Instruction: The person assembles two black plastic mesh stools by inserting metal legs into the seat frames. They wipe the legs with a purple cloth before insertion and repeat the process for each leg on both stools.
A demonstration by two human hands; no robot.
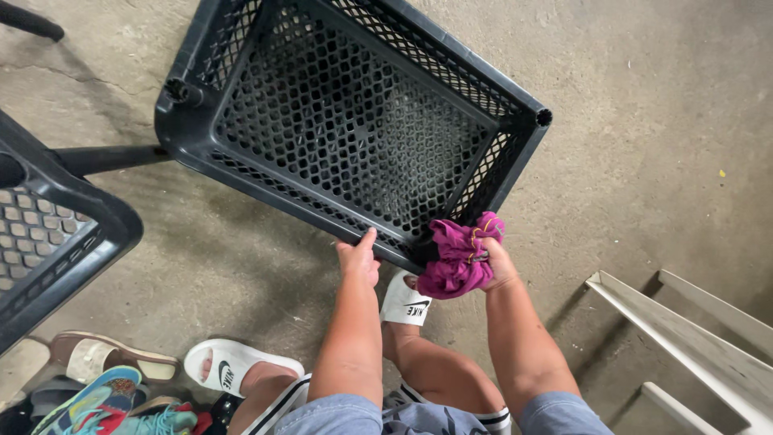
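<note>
Crate (346, 121) tilted, opening toward camera | left hand (358, 259) open on rim | right hand (493, 262) gripping cloth (457, 256)

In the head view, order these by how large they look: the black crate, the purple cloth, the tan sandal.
1. Black crate, by far the largest.
2. Purple cloth and tan sandal look alike; the cloth is crumpled in the right hand, so no ranking.

Cracked grey concrete floor (660, 121); pale wooden frame (700, 342) at right, daylight.
</note>
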